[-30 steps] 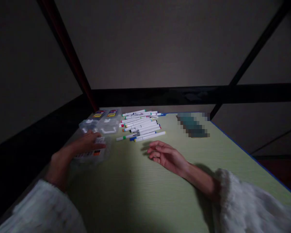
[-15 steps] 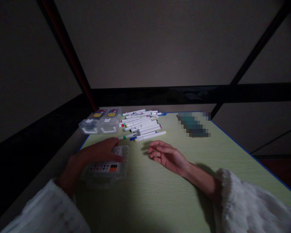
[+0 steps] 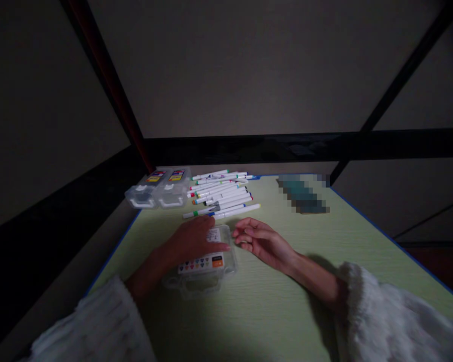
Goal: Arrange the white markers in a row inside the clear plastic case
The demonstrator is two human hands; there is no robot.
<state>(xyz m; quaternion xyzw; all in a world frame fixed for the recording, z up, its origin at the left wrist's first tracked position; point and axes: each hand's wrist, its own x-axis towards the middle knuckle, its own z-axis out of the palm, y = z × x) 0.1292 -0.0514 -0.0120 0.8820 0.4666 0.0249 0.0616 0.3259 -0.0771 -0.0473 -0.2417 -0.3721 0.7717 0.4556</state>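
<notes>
A clear plastic marker case (image 3: 226, 266) lies on the table in front of me, its handle toward me and a printed label with coloured dots on its face. My left hand (image 3: 192, 240) reaches over the case from the left, thumb and fingers gripping it and covering part of the label. Just off the case's right edge is my right hand (image 3: 262, 241), palm turned inward, fingers loosely curled and apart with nothing in them. A pile of white markers (image 3: 224, 193) with coloured ends lies beyond both hands.
Two more clear cases (image 3: 171, 193) with handles stand side by side at the far left of the table (image 3: 279, 311). A pixelated dark, flat object (image 3: 302, 193) lies at the far right. Blue edging borders the tabletop, and a wall rises behind it.
My left hand has moved right together with the clear case, bringing it close to my right hand. The right hand and the markers have stayed in place.
</notes>
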